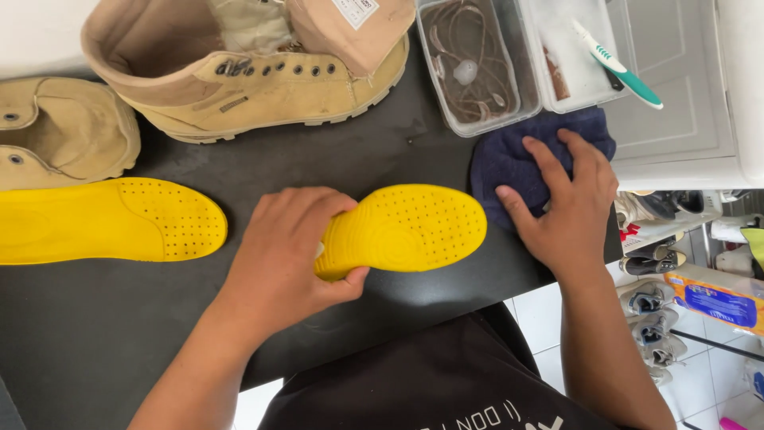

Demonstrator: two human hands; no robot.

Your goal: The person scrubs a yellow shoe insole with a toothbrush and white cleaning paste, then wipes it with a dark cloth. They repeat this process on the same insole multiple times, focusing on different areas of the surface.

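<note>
Both forearms are bare to the hands, above a black garment with pale printing at the lap.

The left hand (286, 251) is gripping a yellow insole (410, 227) over the black tabletop (95, 318), while the right hand (569, 203) is resting flat on a dark blue cloth (497, 159). A second insole (103, 221) is lying beside tan boots (263, 80).

At the top of your view, a small white rectangular fabric label (355, 10) with dark print sits on the tan boot's folded tongue. Low to your right, below the surface, a flat orange-and-blue plastic packet (714, 298) lies tilted near the shoes on the rack.
</note>
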